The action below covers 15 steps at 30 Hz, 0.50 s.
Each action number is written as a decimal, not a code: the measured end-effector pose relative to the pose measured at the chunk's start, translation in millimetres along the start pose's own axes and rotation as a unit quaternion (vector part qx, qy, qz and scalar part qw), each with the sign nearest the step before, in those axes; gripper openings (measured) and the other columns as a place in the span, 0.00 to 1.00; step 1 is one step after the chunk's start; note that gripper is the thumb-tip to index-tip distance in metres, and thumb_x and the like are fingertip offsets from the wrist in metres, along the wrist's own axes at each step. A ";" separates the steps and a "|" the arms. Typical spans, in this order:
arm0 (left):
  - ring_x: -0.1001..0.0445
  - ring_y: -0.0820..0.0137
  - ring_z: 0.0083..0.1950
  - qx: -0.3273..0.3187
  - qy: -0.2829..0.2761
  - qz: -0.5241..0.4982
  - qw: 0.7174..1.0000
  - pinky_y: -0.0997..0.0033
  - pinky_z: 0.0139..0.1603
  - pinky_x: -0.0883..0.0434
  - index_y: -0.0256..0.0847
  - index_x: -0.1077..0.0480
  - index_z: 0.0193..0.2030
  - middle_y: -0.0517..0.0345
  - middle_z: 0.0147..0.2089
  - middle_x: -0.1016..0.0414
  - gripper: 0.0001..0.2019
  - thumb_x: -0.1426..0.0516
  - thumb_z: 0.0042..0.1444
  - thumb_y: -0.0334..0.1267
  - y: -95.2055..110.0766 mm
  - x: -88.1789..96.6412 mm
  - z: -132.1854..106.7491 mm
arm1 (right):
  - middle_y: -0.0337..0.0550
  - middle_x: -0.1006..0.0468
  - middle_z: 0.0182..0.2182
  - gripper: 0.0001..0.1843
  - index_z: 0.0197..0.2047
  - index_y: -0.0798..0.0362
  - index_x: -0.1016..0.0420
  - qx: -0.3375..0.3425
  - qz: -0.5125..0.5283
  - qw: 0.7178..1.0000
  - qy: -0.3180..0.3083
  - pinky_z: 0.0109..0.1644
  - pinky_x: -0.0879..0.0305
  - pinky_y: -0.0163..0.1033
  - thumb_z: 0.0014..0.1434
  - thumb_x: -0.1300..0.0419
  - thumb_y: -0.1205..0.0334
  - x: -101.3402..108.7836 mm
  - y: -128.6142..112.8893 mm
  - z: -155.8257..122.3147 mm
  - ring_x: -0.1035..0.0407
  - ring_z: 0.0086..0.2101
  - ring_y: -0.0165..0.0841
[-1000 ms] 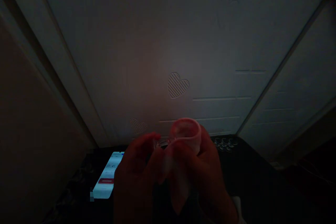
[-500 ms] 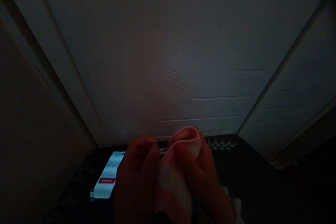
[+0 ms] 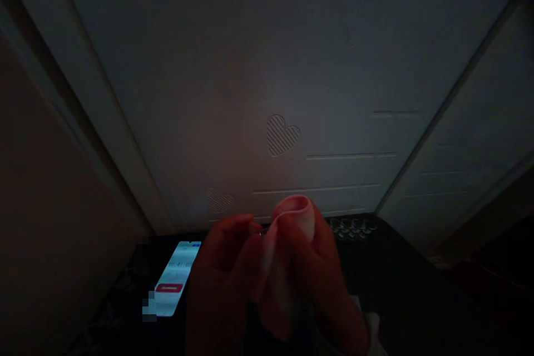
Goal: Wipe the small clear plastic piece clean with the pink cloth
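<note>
Holding the pink-and-white cloth (image 3: 278, 297) up in front of you, your right hand (image 3: 315, 264) has it gripped near the top, thumb across the near side and the fingers behind, mostly hidden. The cloth bends over into a rounded open loop at the top and its loose end hangs down between your hands, above the dark tabletop (image 3: 400, 289). It should handle as light, soft and limp: it will likely crease wherever you press and droop wherever you don't, so the doubled edge under your right thumb looks like the surest place to take hold, with the hanging end free to sway. Your left hand (image 3: 223, 267) is curled in a narrow pinch, thumb and forefinger nearly meeting right beside the cloth, seemingly on a small glinting piece (image 3: 261, 233); most of it is covered, and in this dimness you cannot tell its full shape or whether it touches the fabric. Judging by the shine, treat it as hard, smooth, perhaps slippery and breakable, best held with a light but sure fingertip pinch rather than a squeeze. Beyond your right hand, the clear ring-shaped pieces (image 3: 354, 228) cluster near the pale heart-patterned panel (image 3: 250, 67); they look similarly slick and delicate, so lifting by the rim seems safest. The lit phone (image 3: 177, 275) lies to your left, partly behind your left hand.
</note>
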<state>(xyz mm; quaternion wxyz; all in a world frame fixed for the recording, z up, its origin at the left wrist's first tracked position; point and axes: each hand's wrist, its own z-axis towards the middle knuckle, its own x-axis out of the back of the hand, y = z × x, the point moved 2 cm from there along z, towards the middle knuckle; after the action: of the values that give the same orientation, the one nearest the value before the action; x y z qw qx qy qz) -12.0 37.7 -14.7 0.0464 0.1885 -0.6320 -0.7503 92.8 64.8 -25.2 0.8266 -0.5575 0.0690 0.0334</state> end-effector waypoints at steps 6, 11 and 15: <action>0.28 0.72 0.28 -0.017 -0.002 0.022 1.000 0.78 0.24 0.32 0.41 0.30 0.32 0.58 0.30 0.26 0.10 0.41 0.41 0.40 -1.8 1.8 -1.0 | 0.34 0.37 0.19 0.12 0.27 0.53 0.35 -0.012 0.005 1.000 0.021 0.20 0.45 0.28 0.53 0.47 0.53 2.0 2.7 1.1 0.43 0.20 0.24; 0.29 0.73 0.26 -0.011 -0.019 0.013 1.000 0.78 0.21 0.34 0.41 0.30 0.31 0.59 0.28 0.27 0.10 0.40 0.40 0.39 -1.6 2.8 -1.1 | 0.33 0.38 0.20 0.09 0.28 0.52 0.36 -0.026 0.044 0.999 0.006 0.21 0.43 0.29 0.50 0.44 0.55 3.8 -0.8 0.0 0.43 0.19 0.24; 0.33 0.76 0.21 0.005 -0.018 -0.007 1.000 0.80 0.16 0.38 0.41 0.32 0.31 0.61 0.25 0.30 0.11 0.40 0.40 0.41 -1.5 3.6 -0.7 | 0.34 0.36 0.20 0.08 0.28 0.51 0.36 -0.020 0.049 0.998 -0.034 0.20 0.42 0.29 0.49 0.44 0.57 4.3 -3.4 -1.4 0.42 0.20 0.25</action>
<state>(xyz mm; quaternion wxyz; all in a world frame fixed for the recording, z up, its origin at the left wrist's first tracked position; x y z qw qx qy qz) -14.8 36.2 -17.0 0.0288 0.1791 -0.6352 -0.7508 97.4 62.1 -23.3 0.8147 -0.5681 0.0675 0.0947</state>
